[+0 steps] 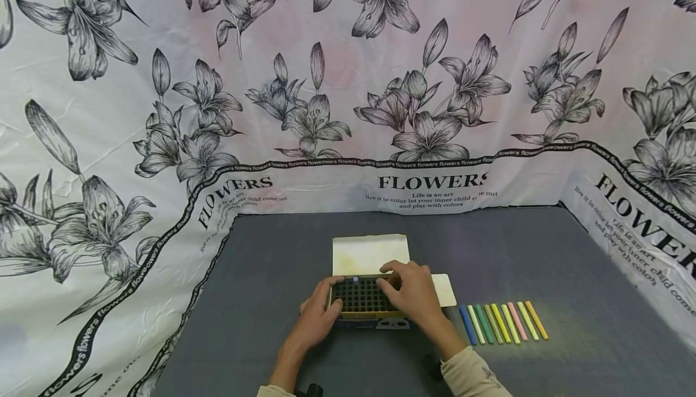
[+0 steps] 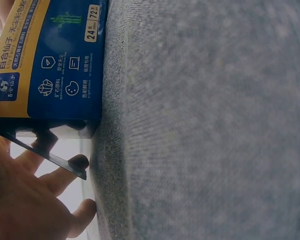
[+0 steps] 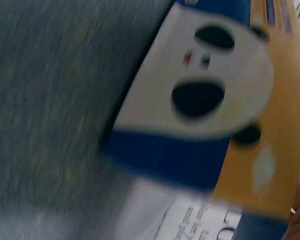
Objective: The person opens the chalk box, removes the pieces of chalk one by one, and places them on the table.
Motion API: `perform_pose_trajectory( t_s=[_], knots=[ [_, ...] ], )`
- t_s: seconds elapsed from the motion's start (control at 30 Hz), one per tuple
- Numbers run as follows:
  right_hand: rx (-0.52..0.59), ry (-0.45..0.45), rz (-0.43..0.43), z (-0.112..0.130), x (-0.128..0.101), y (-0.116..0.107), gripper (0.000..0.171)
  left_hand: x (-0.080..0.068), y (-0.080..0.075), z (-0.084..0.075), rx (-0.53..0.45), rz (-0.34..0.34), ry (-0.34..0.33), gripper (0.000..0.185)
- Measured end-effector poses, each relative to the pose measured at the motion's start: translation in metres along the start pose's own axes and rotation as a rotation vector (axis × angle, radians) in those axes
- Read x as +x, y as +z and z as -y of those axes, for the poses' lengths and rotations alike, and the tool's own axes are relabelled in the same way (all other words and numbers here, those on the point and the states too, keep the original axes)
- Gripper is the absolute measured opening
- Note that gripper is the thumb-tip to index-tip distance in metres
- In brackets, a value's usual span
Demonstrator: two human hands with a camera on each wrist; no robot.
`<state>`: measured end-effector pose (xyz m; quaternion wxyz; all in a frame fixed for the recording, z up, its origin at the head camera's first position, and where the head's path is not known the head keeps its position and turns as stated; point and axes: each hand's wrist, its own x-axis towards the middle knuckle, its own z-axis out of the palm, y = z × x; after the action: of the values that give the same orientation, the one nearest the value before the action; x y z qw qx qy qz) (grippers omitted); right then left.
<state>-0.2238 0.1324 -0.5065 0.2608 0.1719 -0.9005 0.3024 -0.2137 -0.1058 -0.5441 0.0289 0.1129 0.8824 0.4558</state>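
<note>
The open blue and yellow cardboard chalk box stands on the dark grey felt tabletop, in the middle and close to the person. Its pale lid flap is folded back to the far side, and the black grid of round holes faces up.

The left hand holds the box at its left end, with the fingers curled round the edge. The right hand lies over the right part of the grid, fingers bent down onto the holes. I cannot tell if this grip pinches a stick, because the fingertips are hidden.

The row of coloured chalk sticks lies on the tabletop to the right of the box, near the right hand and well apart from the left one. Their long axis runs away from the person, a little tilted to the left.

The right wrist view is blurred and shows only the box side.
</note>
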Motion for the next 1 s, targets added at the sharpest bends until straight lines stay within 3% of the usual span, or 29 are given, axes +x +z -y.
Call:
perform_pose_trajectory(
  t_s=[0.53,1.0],
  knots=[
    [-0.142,0.053,0.057,0.034,0.005,0.029,0.016,0.000,0.000,0.001,0.005,-0.016,0.009,0.045],
    [-0.307,0.062,-0.006,0.040,0.006,0.047,0.018,0.000,0.000,0.001,-0.003,0.008,0.015,0.045]
  ],
)
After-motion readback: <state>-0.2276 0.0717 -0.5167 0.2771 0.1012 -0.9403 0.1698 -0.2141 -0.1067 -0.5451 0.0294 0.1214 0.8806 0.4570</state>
